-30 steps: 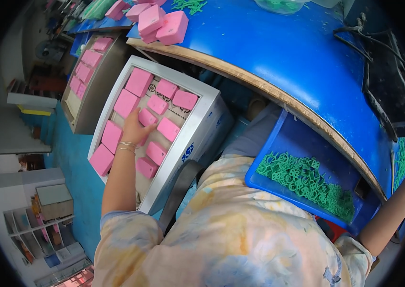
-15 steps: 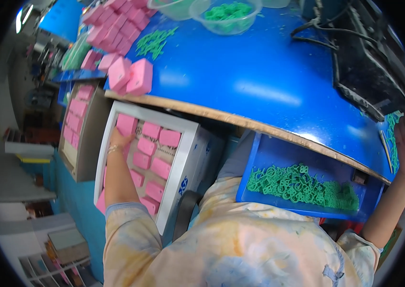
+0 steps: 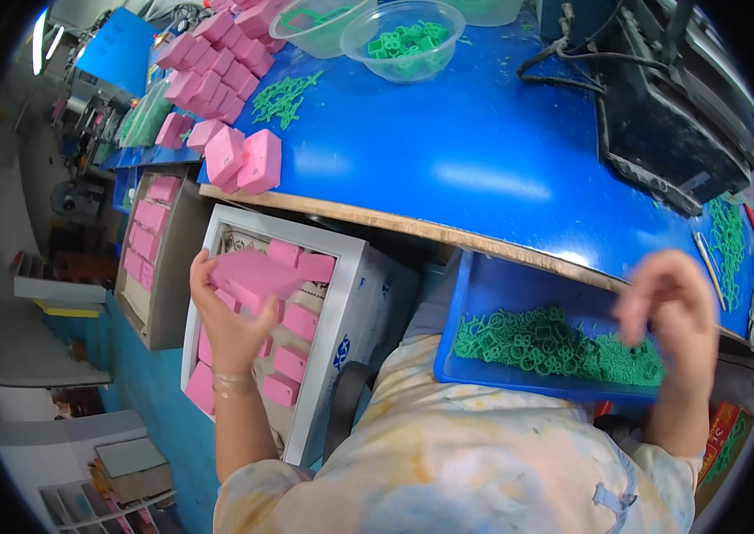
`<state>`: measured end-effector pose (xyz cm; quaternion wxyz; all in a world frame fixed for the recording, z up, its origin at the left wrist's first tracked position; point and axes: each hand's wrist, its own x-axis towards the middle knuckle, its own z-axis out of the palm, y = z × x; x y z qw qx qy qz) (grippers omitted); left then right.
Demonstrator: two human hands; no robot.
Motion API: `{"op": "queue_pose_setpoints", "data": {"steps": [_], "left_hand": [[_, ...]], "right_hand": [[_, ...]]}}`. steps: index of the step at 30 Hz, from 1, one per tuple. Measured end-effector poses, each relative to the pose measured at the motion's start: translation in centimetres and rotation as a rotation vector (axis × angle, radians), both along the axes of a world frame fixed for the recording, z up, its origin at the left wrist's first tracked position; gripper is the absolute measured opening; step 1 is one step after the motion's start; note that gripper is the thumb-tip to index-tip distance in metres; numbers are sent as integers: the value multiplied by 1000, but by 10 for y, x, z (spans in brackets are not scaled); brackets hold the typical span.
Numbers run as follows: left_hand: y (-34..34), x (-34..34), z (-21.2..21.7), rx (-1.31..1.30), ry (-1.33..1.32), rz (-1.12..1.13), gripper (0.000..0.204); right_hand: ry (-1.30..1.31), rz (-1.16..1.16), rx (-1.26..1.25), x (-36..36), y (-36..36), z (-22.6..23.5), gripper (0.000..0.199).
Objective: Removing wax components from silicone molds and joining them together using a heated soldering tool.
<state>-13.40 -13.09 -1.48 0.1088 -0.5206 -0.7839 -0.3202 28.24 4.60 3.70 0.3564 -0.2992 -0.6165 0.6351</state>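
My left hand [image 3: 236, 327] grips a pink block [image 3: 257, 278] between thumb and fingers, above a pale-framed box [image 3: 359, 245] where several more pink blocks [image 3: 302, 320] lie. This held block is smeared by motion. My right hand [image 3: 678, 316] hovers over the right end of a blue drawer-like tray [image 3: 466, 378], its fingers bent and blurred, so I cannot tell whether they hold anything. Small green shaped pieces [image 3: 533, 343] are heaped in the tray, many of them ring-like or square.
A blue table [image 3: 395, 133] bears a stack of pink blocks [image 3: 217, 71], loose green pieces [image 3: 283, 98] and a clear bowl [image 3: 404, 67] of green pieces. At right stands a black machine [image 3: 671, 133] with cables. Left of the pale box is another box [image 3: 168, 303] of pink blocks.
My left hand has lifted a pink block out of the box toward me. My right hand has come from the table's far right edge leftward to above the green pieces.
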Motion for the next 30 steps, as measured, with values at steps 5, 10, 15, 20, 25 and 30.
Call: {"op": "queue_pose_setpoints", "data": {"steps": [5,10,15,20,25,30], "left_hand": [[48,107,50,137,-31,-578,85],[97,178,57,373,15,-1130,104],[105,221,59,-103,-899,-1086,110],[111,238,54,-165,-1189,-1141,91],[111,236,51,-116,-1259,-1103,80],[117,237,44,-76,-1303,-1109,77]], "right_hand": [[-118,415,42,-70,-18,-3,97],[245,369,-218,-82,-24,-1,105],[471,5,-147,-56,-24,1,94],[373,-120,50,-47,-18,-1,89],[405,-90,35,-45,-13,-6,75],[455,-86,-26,-49,-10,-11,73]]}}
